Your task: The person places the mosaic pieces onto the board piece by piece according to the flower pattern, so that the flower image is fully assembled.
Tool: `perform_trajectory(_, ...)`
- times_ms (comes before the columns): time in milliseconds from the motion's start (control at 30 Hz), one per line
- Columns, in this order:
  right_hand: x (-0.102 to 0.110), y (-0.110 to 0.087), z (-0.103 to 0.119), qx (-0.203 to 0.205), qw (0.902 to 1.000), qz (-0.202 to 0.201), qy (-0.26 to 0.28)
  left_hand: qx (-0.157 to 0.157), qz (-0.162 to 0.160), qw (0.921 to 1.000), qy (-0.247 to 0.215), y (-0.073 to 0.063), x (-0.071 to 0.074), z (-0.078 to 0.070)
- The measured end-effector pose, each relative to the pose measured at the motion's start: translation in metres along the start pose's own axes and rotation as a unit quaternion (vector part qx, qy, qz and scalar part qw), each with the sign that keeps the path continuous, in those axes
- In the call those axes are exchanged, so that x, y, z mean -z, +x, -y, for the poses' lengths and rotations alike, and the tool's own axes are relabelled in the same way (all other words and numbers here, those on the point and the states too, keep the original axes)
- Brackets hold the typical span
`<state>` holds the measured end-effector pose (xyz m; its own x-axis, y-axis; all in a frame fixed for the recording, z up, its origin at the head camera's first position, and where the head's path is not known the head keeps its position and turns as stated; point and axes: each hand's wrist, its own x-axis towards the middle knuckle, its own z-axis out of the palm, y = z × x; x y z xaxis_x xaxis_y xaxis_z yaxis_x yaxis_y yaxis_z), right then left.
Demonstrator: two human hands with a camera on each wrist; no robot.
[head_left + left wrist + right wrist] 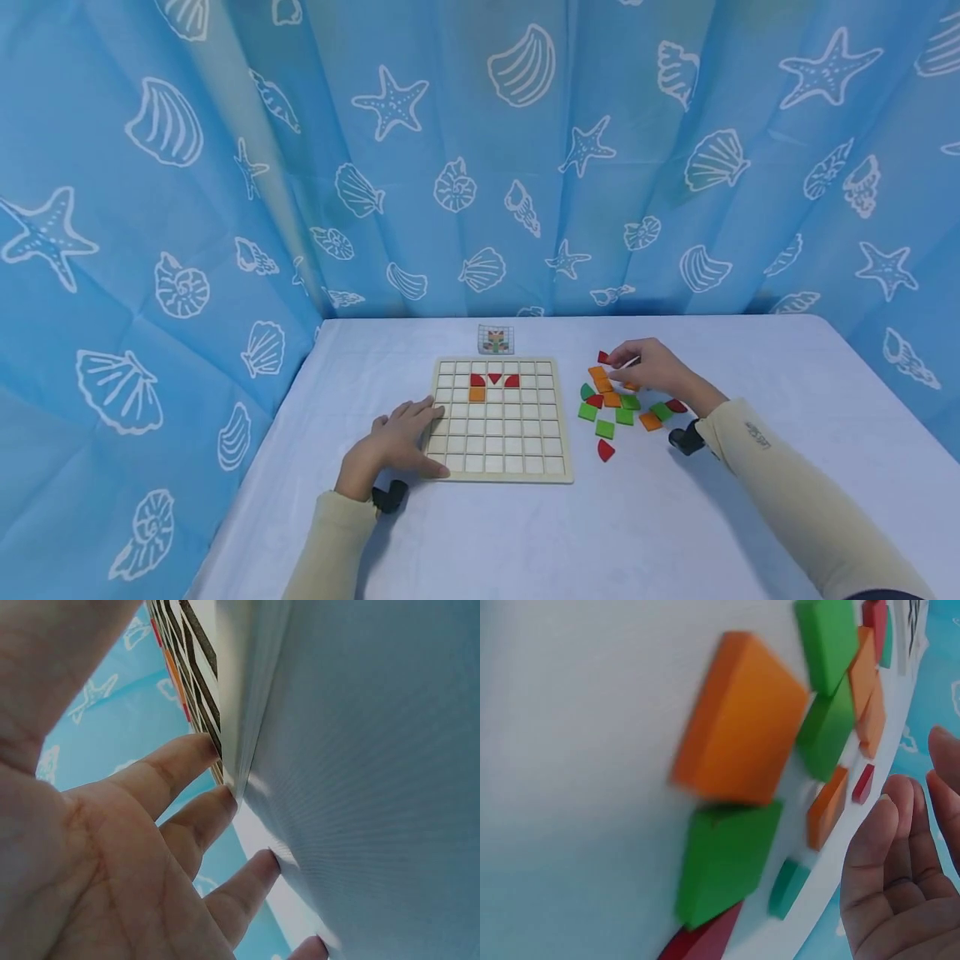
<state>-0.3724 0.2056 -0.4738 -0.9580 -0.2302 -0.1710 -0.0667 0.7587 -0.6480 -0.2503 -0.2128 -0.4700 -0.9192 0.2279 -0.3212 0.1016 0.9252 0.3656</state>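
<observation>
A pale gridded board lies on the white table. In its upper rows sit a red triangle, two red quarter-circle pieces, the left one above an orange square. My left hand is spread at the board's left edge, fingertips touching the rim and the tabletop. To the right of the board, my right hand hovers over the scattered pieces. Its fingers are loosely bent near a red piece at the far side. The right wrist view shows nothing between thumb and fingers.
Loose pieces lie between board and right hand: orange squares, green squares, a green quarter-circle and red ones. A small pattern card lies behind the board. A blue shell-print curtain closes off the table's back and left.
</observation>
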Motion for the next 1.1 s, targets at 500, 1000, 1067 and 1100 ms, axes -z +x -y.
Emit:
perform_trajectory(500,-0.009,0.010,0.009,0.031,0.9993,0.016,-0.011,0.000,0.002,1.0000,-0.004,0.002,-0.001,0.002)
perform_trajectory(1000,-0.022,0.023,0.016,0.033,0.9972,0.014,-0.065,0.003,0.004,1.0000,-0.004,0.001,-0.003,0.000)
perform_trajectory(1067,-0.021,0.025,0.018,0.033,0.9967,0.013,-0.073,0.004,0.004,1.0000,-0.005,0.001,-0.002,0.000)
perform_trajectory(1100,-0.020,0.026,0.018,0.033,0.9966,0.013,-0.074,0.003,0.006,1.0000,-0.004,0.002,-0.002,0.001)
